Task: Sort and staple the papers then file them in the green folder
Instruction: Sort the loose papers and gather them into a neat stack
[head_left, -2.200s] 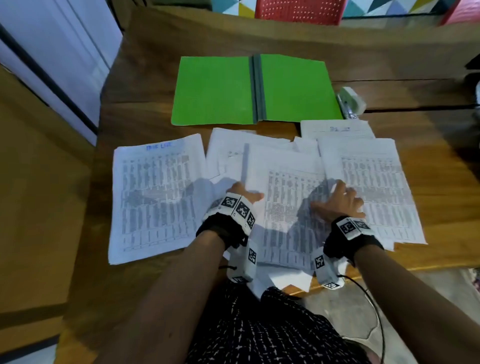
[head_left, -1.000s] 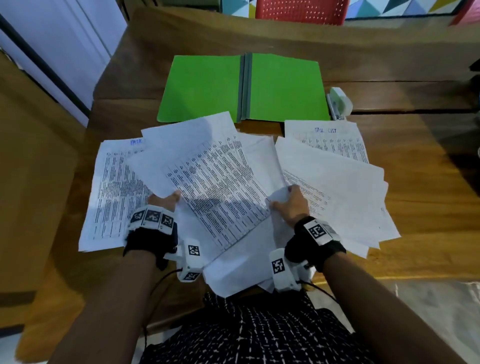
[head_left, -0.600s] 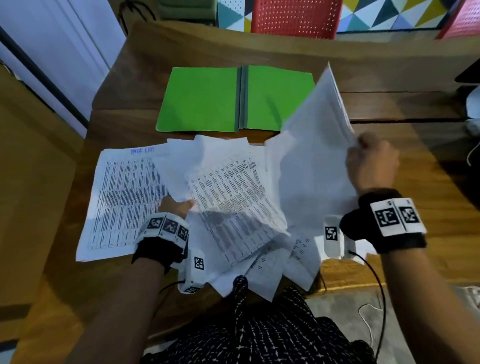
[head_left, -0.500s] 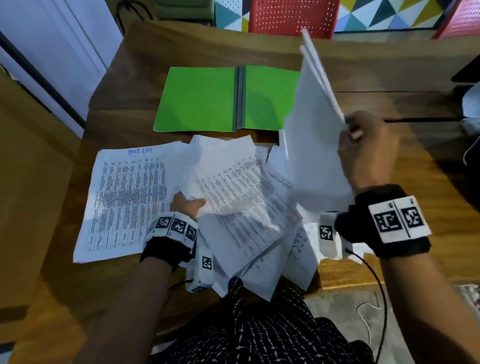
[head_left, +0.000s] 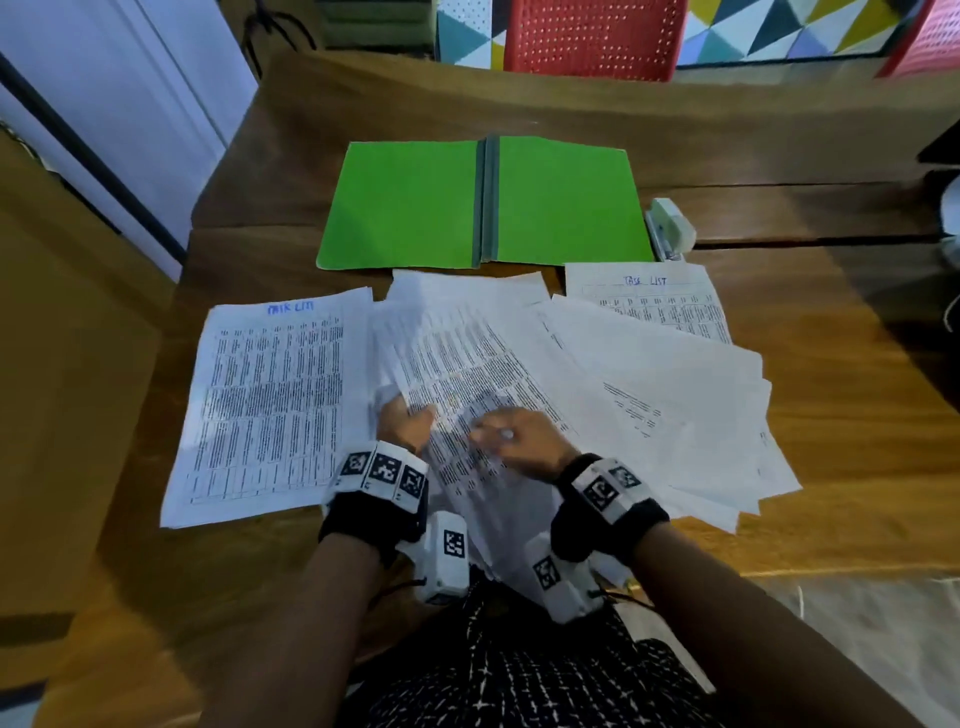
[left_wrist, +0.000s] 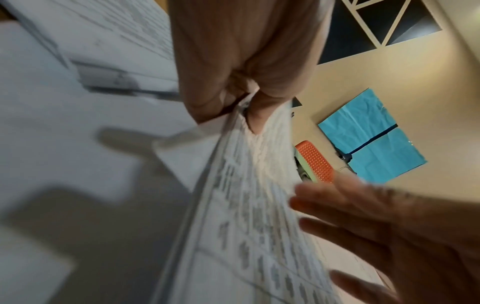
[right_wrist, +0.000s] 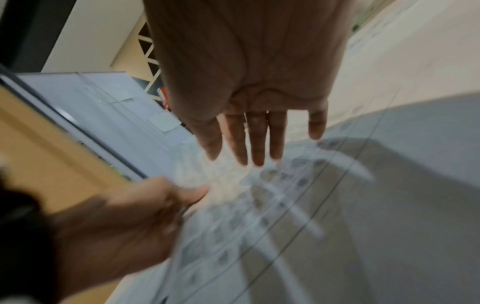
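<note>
Fingers (left_wrist: 262, 115) and thumb of the left hand (head_left: 404, 425) pinch the near edge of a printed sheet (head_left: 467, 374), and the left wrist view shows that sheet lifted off the pile and running away from the pinch on a slant. Over on the other side, the right hand (head_left: 524, 441) hovers flat, its fingers (right_wrist: 255, 142) straight and close together, holding nothing, poised just above the same printed sheet; blur hides whether the tips touch the paper. Both hands sit side by side over the middle of the loose papers (head_left: 675, 395), which fan out overlapping across the wooden tabletop (head_left: 841, 415). To the left of the pile lies a separate page (head_left: 270, 405) flat, with a blue handwritten heading at its top, and at the far right another headed page (head_left: 649, 306) peeks from under the fan. Beyond the papers, the green folder (head_left: 415, 208) lies open and flat, its grey spine down the middle. Just beside the folder's right edge rests a pale stapler (head_left: 670, 228). At the far side of the tabletop stands a red perforated chair (head_left: 592, 36).
</note>
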